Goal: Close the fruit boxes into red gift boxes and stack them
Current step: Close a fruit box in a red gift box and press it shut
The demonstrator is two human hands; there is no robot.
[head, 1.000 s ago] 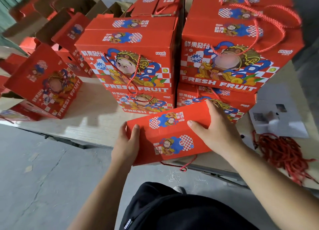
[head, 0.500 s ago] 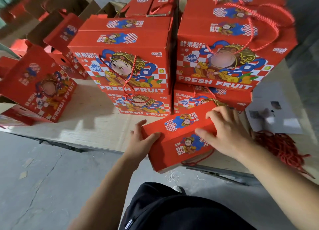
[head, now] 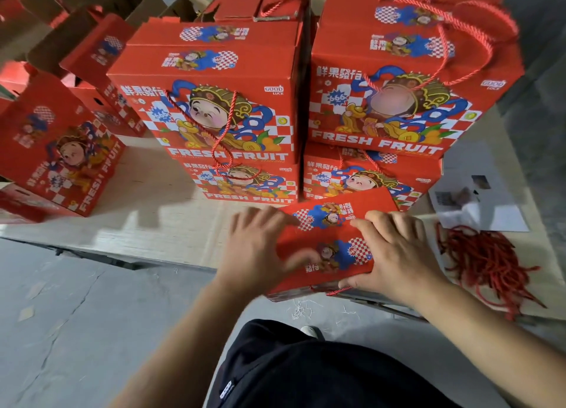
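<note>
The red printed cardboard gift box [head: 333, 242] lies at the near edge of the pale wooden tabletop [head: 159, 224], its top panels facing up and its near side overhanging the edge a little. The right hand [head: 398, 254] lies over the box's right end, fingers curled across the top and thumb hooked on the near side, so it grips the box. The left hand [head: 257, 248] is motion-blurred at the left end; it seems to press there with fingers spread, though I cannot tell for certain. To close it well, I would press both top flaps flat and level before lifting, and keep the red cord handle [head: 335, 291] (a loop shows under the near edge) from being trapped. Just behind stand the stacked red fruit gift boxes [head: 232, 107], two columns, two high. A heap of loose red cords [head: 490, 260] lies to the right.
</note>
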